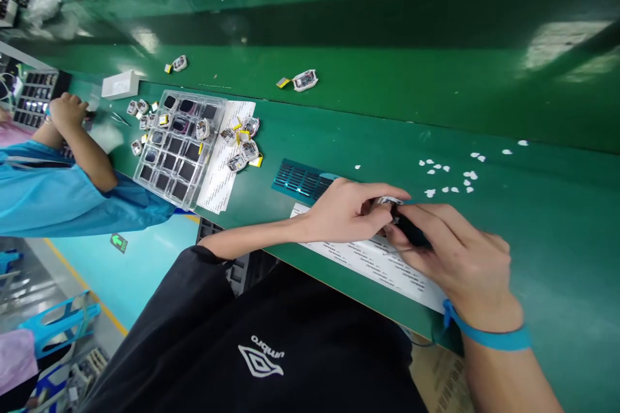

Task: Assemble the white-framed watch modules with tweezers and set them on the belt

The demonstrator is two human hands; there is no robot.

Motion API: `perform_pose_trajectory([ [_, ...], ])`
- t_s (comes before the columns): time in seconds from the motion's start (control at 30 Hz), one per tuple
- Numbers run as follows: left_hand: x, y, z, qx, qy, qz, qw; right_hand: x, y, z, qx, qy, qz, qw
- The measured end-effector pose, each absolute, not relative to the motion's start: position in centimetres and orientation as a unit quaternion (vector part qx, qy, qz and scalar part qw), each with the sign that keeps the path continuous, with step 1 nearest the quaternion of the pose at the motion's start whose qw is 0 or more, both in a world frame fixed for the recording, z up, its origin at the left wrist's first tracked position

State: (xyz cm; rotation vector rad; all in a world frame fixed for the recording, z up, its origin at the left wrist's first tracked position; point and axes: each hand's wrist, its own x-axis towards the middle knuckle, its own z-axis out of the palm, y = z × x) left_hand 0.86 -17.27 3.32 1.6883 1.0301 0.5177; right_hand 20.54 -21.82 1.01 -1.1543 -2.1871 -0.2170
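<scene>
My left hand (346, 210) is closed, its thumb and fingers pinching a small white smartwatch case (389, 201) that is mostly hidden. My right hand (460, 248) meets it from the other side, closed around a flat black piece (411, 232) that looks like a watch screen and touches or nearly touches the case. Under both hands lies a white printed sheet (372, 264). Beside my left wrist is a teal backing sheet (295, 179) with rows of black strips. Small white scraps (471, 175) are scattered beyond my right hand.
A clear compartment tray (169, 161) holds dark square screens. Several open watch cases with yellow batteries (249, 150) lie near it, and another case (305, 80) sits farther back. A co-worker's arm (90, 148) rests at the left, by a white box (120, 85).
</scene>
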Motion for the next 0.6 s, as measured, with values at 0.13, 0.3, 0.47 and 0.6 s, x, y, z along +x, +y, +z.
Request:
perform_pose_trajectory([
  [0.13,0.76,-17.27,3.29,0.683,0.404,0.237,0.561,20.79,-21.8,0.91,-0.449,-0.821,-0.047,0.35],
  [0.3,0.52,-17.11,3.33,0.689,0.399,0.248,0.552,20.72,-21.86,1.1,-0.439,-0.82,-0.024,0.365],
  [0.47,0.43,-17.01,3.22,0.686,0.399,0.249,0.555,21.05,-21.84,1.45,-0.422,-0.825,0.01,0.376],
  [0.6,0.49,-17.18,3.24,0.691,0.4,0.26,0.542,21.06,-21.83,1.28,-0.435,-0.806,0.033,0.4],
])
